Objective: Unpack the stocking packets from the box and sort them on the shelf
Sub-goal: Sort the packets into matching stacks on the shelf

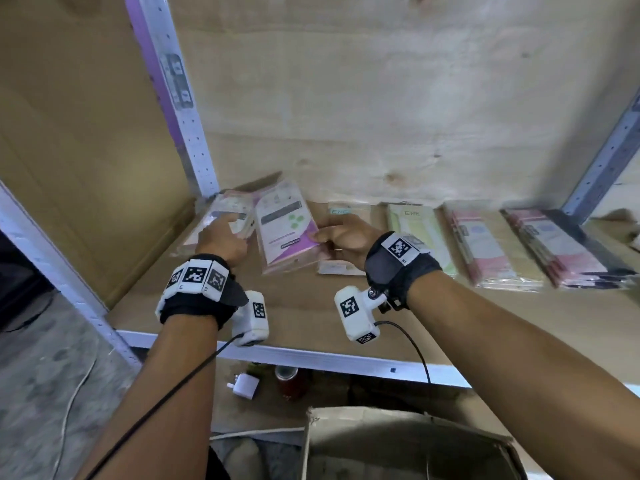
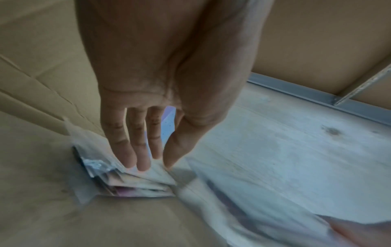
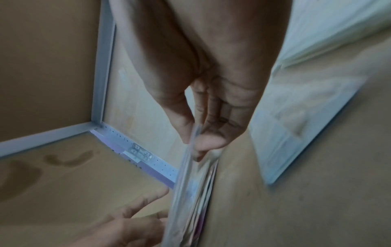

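Note:
On the wooden shelf [image 1: 311,306] my right hand [image 1: 322,235] pinches the near right edge of a tilted stack of purple-and-white stocking packets [image 1: 287,230]. The right wrist view shows thumb and fingers [image 3: 208,143] clamped on the stack's [image 3: 190,192] clear wrapper edge. My left hand [image 1: 230,221] reaches to a second pile of packets [image 1: 225,211] in the far left corner. Its straight fingers [image 2: 131,160] touch the top of that pile [image 2: 135,182]. The open cardboard box [image 1: 398,441] stands below the shelf's front edge; what it holds is hidden.
Sorted piles lie in a row to the right: two pale ENE packets [image 1: 349,214] [image 1: 415,223] and two pink stacks [image 1: 485,247] [image 1: 561,247]. Metal uprights [image 1: 183,109] [image 1: 602,161] frame the bay, with a cardboard wall on the left. A white plug [image 1: 244,384] and a jar [image 1: 287,379] sit on the lower level.

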Motion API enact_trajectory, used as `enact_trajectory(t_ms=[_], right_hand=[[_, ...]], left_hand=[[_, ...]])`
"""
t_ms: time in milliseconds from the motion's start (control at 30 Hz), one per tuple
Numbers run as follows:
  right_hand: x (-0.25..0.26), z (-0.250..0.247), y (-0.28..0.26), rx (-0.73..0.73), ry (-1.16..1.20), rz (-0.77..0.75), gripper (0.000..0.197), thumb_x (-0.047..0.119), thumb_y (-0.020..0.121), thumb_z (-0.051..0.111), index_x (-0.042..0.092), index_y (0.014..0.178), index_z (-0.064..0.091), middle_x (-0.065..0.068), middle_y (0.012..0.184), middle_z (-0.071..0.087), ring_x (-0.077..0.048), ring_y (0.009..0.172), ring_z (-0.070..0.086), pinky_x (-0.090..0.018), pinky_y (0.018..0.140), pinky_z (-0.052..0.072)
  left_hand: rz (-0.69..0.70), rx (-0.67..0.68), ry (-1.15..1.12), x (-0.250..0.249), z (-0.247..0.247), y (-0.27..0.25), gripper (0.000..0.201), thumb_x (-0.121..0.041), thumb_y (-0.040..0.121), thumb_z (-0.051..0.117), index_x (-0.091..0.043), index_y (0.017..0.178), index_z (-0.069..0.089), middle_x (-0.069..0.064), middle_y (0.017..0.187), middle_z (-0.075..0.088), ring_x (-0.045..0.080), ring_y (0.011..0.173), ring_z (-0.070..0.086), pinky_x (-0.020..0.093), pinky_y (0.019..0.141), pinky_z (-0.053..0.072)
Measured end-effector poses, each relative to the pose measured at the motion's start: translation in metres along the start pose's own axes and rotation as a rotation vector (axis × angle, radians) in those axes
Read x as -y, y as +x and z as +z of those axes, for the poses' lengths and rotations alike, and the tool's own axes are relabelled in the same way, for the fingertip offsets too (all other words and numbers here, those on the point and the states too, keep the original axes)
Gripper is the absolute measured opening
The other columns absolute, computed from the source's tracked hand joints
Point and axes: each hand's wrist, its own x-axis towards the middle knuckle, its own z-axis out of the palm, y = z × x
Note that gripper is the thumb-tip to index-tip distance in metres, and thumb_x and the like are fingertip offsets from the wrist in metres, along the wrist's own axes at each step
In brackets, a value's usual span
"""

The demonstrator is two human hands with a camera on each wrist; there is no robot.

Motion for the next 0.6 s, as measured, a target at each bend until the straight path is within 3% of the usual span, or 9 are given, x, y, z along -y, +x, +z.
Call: enact_trajectory(t_ms=[67, 167, 233, 300, 367, 400, 467, 500, 600], right_hand=[[0.002, -0.018, -0.017, -0.003, 0.003, -0.028, 0.017, -0.009, 0.092, 0.055, 0.001, 0.103, 0.063, -0.013, 0.084, 0.061, -0.018, 0.059, 0.054, -0.024, 0.056, 0.048], [-0.003, -0.049, -0.040, -0.001, -0.026, -0.037, 0.023, -0.009, 0.094, 0.051, 0.000, 0.112, 0.061, -0.019, 0.100, 0.059, -0.022, 0.067, 0.054, -0.029, 0.063, 0.046], [-0.011, -0.070, -0.055, -0.014, -0.034, -0.029, 0.024, -0.007, 0.094, 0.051, -0.003, 0.115, 0.061, -0.022, 0.106, 0.061, -0.030, 0.077, 0.055, -0.035, 0.072, 0.048], [-0.021, -0.092, -0.070, -0.040, -0.049, -0.038, 0.018, -0.006, 0.094, 0.053, -0.003, 0.108, 0.063, -0.025, 0.108, 0.063, -0.035, 0.087, 0.054, -0.043, 0.079, 0.050], [-0.030, -0.114, -0.083, -0.034, -0.102, -0.033, 0.018, -0.003, 0.094, 0.055, -0.002, 0.109, 0.064, -0.027, 0.112, 0.066, -0.039, 0.087, 0.060, -0.050, 0.087, 0.053], [-0.034, -0.125, -0.089, -0.027, -0.120, -0.020, 0.022, -0.002, 0.094, 0.056, -0.003, 0.115, 0.064, -0.028, 0.111, 0.067, -0.038, 0.081, 0.064, -0.048, 0.084, 0.057], [-0.040, -0.143, -0.099, -0.037, -0.106, -0.008, 0.028, 0.001, 0.094, 0.058, -0.001, 0.122, 0.063, -0.025, 0.103, 0.070, -0.032, 0.068, 0.067, -0.036, 0.070, 0.061], [-0.041, -0.151, -0.104, -0.053, -0.078, -0.012, 0.029, 0.001, 0.093, 0.059, 0.000, 0.122, 0.063, -0.023, 0.103, 0.070, -0.032, 0.069, 0.067, -0.033, 0.067, 0.061], [-0.041, -0.171, -0.115, -0.112, 0.076, -0.041, 0.029, -0.001, 0.093, 0.058, 0.001, 0.121, 0.063, -0.021, 0.108, 0.066, -0.034, 0.087, 0.065, -0.040, 0.069, 0.060]], left_hand=[[0.028, -0.014, -0.128, -0.011, 0.007, -0.002, 0.051, -0.016, 0.093, 0.058, -0.018, 0.143, 0.046, 0.016, 0.139, 0.055, 0.036, 0.125, 0.054, 0.043, 0.107, 0.044], [-0.038, -0.031, -0.392, -0.030, 0.016, -0.005, 0.054, -0.031, 0.098, 0.053, -0.009, 0.145, 0.039, 0.019, 0.143, 0.050, 0.039, 0.126, 0.053, 0.048, 0.106, 0.045], [-0.047, -0.104, -0.371, -0.040, 0.020, -0.005, 0.064, -0.045, 0.098, 0.047, -0.009, 0.149, 0.032, 0.020, 0.147, 0.046, 0.038, 0.130, 0.049, 0.044, 0.110, 0.040], [0.020, -0.179, -0.356, -0.050, 0.024, -0.010, 0.068, -0.051, 0.097, 0.047, -0.010, 0.149, 0.032, 0.016, 0.148, 0.046, 0.034, 0.133, 0.046, 0.040, 0.109, 0.036], [0.089, -0.159, -0.405, -0.059, 0.030, -0.015, 0.063, -0.053, 0.096, 0.050, -0.014, 0.144, 0.039, 0.011, 0.144, 0.050, 0.030, 0.130, 0.049, 0.037, 0.106, 0.036], [0.118, -0.097, -0.426, -0.064, 0.033, -0.018, 0.058, -0.052, 0.095, 0.053, -0.015, 0.139, 0.045, 0.009, 0.141, 0.053, 0.029, 0.125, 0.054, 0.036, 0.106, 0.038], [0.177, 0.064, -0.418, -0.074, 0.044, -0.024, 0.051, -0.044, 0.094, 0.060, -0.014, 0.136, 0.052, 0.007, 0.136, 0.058, 0.028, 0.119, 0.059, 0.044, 0.108, 0.043], [0.218, 0.110, -0.384, -0.079, 0.051, -0.027, 0.048, -0.035, 0.095, 0.063, -0.014, 0.136, 0.053, 0.006, 0.133, 0.059, 0.027, 0.118, 0.060, 0.046, 0.108, 0.044], [0.389, 0.187, -0.350, -0.094, 0.070, -0.034, 0.037, -0.003, 0.096, 0.056, -0.020, 0.129, 0.059, 0.003, 0.121, 0.065, 0.016, 0.108, 0.062, 0.042, 0.106, 0.046]])
